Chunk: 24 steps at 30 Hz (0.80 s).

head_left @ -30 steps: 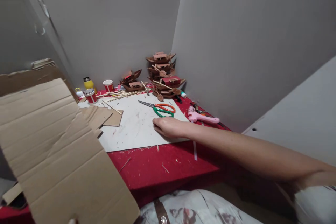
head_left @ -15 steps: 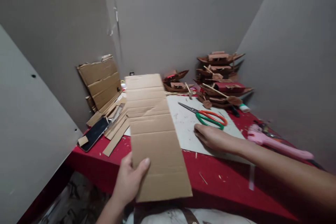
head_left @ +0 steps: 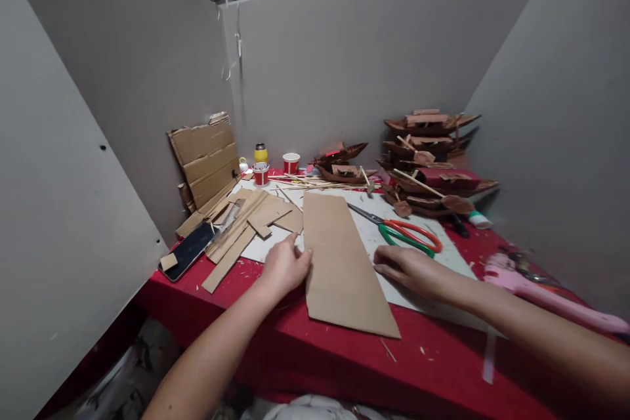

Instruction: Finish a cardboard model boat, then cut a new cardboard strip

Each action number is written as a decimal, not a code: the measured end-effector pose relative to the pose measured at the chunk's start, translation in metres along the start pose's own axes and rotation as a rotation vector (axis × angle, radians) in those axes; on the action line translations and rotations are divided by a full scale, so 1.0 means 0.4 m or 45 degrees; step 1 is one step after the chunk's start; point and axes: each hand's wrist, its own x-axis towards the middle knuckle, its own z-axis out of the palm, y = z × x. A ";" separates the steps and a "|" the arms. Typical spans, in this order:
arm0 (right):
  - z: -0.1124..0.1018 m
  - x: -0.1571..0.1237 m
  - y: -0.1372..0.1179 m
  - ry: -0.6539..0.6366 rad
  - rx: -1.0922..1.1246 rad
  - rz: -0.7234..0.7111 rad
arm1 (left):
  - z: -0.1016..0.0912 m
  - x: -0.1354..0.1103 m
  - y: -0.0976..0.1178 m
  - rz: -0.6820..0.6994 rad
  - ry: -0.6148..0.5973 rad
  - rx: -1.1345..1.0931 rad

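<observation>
A long tan cardboard piece (head_left: 342, 269) lies on the white work sheet, its near end reaching over the red cloth. My left hand (head_left: 285, 266) is at its left edge, thumb against the cardboard and fingers bent beside it; part of the grip is hidden. To the right of the cardboard, my right hand (head_left: 406, 269) rests low over the sheet with fingers curled together. Whether anything is between those fingers is hidden. Just beyond that hand lie scissors (head_left: 401, 233) with one orange and one green handle.
Cardboard scraps (head_left: 260, 210) and a dark phone (head_left: 189, 252) lie left. Behind them leans a cardboard sheet (head_left: 209, 161). Red-and-white cups (head_left: 291, 163) and thin sticks stand or lie at the back. Stacked model boats (head_left: 433, 164) and a pink glue gun (head_left: 536, 292) are right.
The cardboard piece has gone from raised in my left hand to lying on the table, with its creased face no longer showing. My left hand has moved forward along its edge.
</observation>
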 end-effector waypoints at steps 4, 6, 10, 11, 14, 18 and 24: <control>-0.011 0.005 -0.015 0.009 -0.092 0.003 | -0.107 0.015 -0.033 -0.015 0.250 0.421; -0.019 0.008 -0.026 -0.010 -0.143 0.003 | -0.171 0.041 -0.064 -0.068 0.331 0.603; -0.028 0.013 -0.031 -0.011 -0.174 0.000 | -0.257 0.100 -0.133 -0.208 0.344 0.852; -0.029 0.012 -0.030 -0.006 -0.173 -0.003 | -0.266 0.112 -0.148 -0.238 0.314 0.885; -0.034 0.006 -0.027 0.011 -0.168 -0.015 | -0.272 0.140 -0.183 -0.255 0.251 0.948; -0.043 0.001 -0.027 0.007 -0.172 -0.044 | -0.267 0.165 -0.208 -0.257 0.261 0.966; -0.044 0.014 -0.010 -0.020 -0.190 -0.102 | -0.288 0.184 -0.224 -0.268 0.360 0.886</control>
